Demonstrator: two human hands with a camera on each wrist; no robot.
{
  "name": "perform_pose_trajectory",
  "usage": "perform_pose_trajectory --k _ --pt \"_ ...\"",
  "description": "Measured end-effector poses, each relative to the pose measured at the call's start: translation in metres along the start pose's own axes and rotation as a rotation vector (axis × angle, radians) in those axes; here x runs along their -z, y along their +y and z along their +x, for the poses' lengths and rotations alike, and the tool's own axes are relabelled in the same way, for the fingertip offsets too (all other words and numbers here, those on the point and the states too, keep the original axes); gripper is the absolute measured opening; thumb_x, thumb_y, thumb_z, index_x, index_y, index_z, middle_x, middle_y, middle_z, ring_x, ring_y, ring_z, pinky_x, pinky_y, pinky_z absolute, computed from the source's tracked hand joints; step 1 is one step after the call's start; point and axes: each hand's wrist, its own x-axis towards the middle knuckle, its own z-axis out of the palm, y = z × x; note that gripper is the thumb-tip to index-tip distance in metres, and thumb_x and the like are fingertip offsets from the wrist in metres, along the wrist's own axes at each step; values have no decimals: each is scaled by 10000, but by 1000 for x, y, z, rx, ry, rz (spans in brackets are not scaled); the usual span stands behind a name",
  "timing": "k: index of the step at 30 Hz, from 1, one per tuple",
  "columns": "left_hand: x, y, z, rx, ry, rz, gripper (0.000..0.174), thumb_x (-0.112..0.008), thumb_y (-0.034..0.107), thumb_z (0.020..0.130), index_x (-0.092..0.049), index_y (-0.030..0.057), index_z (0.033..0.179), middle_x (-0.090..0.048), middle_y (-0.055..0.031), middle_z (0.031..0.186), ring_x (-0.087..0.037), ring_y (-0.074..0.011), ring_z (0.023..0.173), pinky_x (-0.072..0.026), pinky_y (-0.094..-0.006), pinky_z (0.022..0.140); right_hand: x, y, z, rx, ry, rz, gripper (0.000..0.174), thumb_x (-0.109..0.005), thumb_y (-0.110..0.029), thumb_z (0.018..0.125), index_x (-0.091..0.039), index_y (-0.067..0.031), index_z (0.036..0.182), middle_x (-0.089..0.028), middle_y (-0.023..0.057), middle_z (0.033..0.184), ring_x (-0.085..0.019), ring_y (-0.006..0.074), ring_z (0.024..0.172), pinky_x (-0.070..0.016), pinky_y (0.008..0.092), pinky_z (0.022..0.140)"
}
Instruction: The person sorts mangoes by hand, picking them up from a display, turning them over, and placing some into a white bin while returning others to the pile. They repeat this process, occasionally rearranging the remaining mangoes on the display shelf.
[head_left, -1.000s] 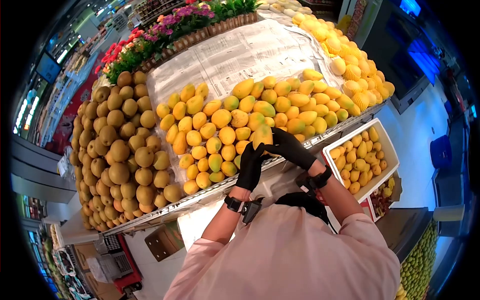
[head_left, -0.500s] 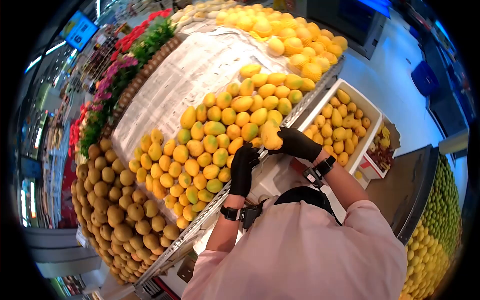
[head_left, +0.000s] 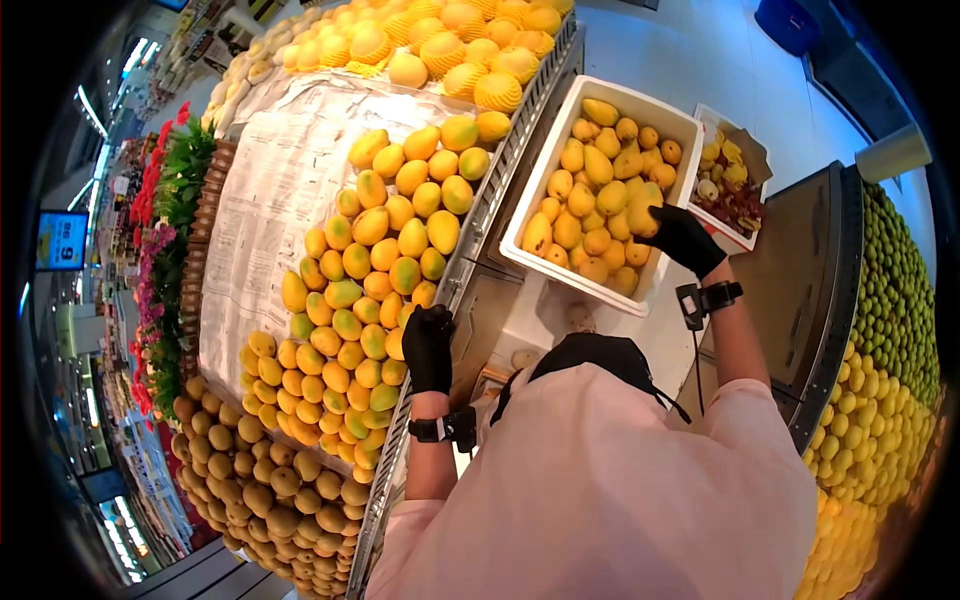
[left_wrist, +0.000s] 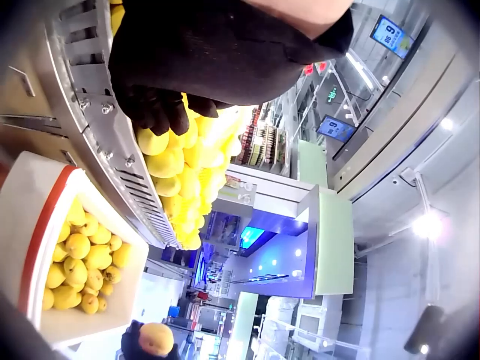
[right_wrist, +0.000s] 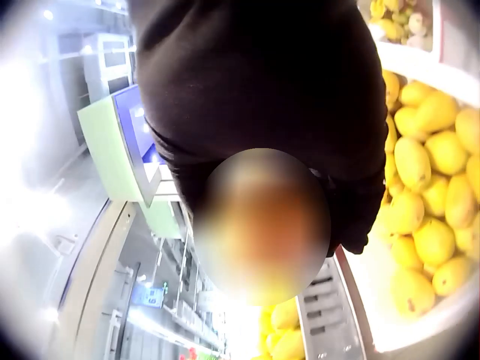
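Observation:
My right hand [head_left: 686,240], in a black glove, grips a yellow mango [head_left: 640,208] over the white foam box [head_left: 528,268] of mangoes. In the left wrist view that mango [left_wrist: 156,339] shows against the dark glove, while a blurred patch covers the held fruit in the right wrist view. My gloved left hand [head_left: 428,350] stays at the metal edge of the display, beside the rows of yellow-green mangoes [head_left: 345,325]. Its fingers [left_wrist: 161,112] curl loosely, with nothing seen in them.
Netted yellow fruit [head_left: 455,50] fills the display's far end. Brown round fruit [head_left: 270,490] is heaped at the near end, and newspaper [head_left: 255,220] covers the middle. A slatted metal rail [head_left: 520,125] borders the display. Another box [head_left: 748,235] sits beyond the foam box.
Both hands were together at the mango; my right hand has carried it right, over the foam box. My left hand has let go and come down to the display's edge. The view has turned rightward.

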Motion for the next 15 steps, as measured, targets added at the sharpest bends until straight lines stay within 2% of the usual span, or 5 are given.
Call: perform_pose_trajectory --k 2,10,12,13,15 --pt "3 -13 6 -5 -46 38 182 -516 243 955 -544 68 916 -637 -88 945 -626 -233 876 -479 -313 774 48 -6 -4 79 104 -100 358 -628 -216 921 -582 6 1199 -627 144 1152 -629 272 1061 -544 419 922" --pt "-56 -22 -13 70 -42 -29 202 -514 239 963 -564 83 1081 -629 -116 1049 -617 -263 958 -480 -321 815 39 -29 3 -58 356 -214 438 -634 -288 923 -547 -37 1271 -651 118 1037 -678 220 900 -590 335 764" --pt "-60 -27 -16 78 -39 -55 191 -510 228 964 -562 83 1078 -624 -117 1053 -612 -262 952 -479 -316 809 62 -10 26 -59 290 -218 353 -650 -280 907 -622 -16 1139 -655 88 1002 -678 177 812 -579 275 681" --pt "-57 -30 -15 81 -52 -86 188 -511 223 963 -561 82 1076 -622 -117 1049 -610 -260 944 -479 -312 804 74 2 37 109 210 -655 380 -680 -288 869 -633 3 1108 -659 91 972 -670 174 793 -563 269 660" --pt "-57 -35 -17 64 -71 -108 178 -510 212 964 -558 75 1066 -617 -116 1041 -606 -256 925 -478 -311 800 63 14 57 47 278 -998 384 -718 -299 820 -645 -6 1056 -636 80 875 -615 161 692 -500 285 564"
